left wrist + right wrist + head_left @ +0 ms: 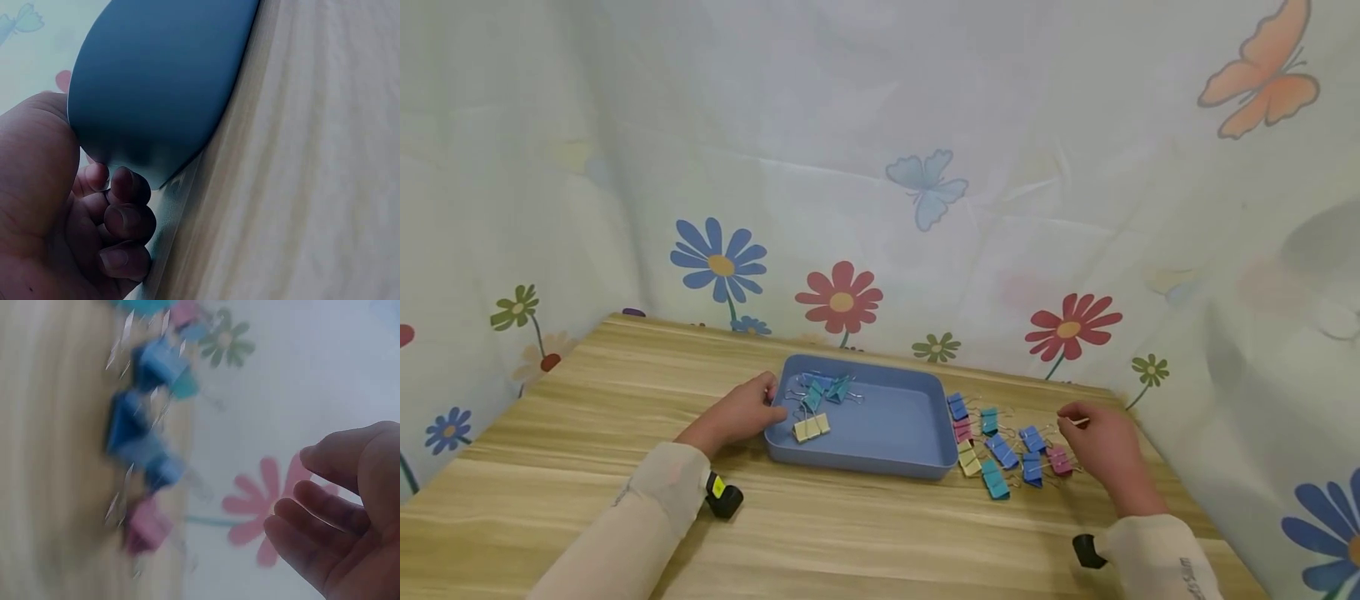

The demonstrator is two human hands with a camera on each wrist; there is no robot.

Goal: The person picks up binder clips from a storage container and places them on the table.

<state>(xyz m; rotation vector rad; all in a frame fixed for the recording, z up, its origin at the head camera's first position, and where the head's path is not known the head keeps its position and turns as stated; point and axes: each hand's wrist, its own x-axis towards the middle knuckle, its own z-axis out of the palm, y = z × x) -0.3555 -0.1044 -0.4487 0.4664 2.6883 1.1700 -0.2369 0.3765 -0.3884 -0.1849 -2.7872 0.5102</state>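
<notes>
My left hand (741, 411) grips the left end of a blue tray (880, 467), its thumb over the rim and the other fingers curled against the outer wall. Inside the tray, at its left, lie a yellow binder clip (811, 427), teal binder clips (838, 390) and a blue one partly hidden. To the tray's right, several blue, teal, yellow and pink binder clips are spread on the table. Just right of and above that group hovers my right hand (1105, 446), fingers loosely bent and holding nothing; nearest it is a pink binder clip (1060, 461).
The wood-grain table (880, 542) reaches back to a white curtain (1000, 100) printed with flowers and butterflies, which also hangs along both sides. Some loose clips lie close against the tray's right wall.
</notes>
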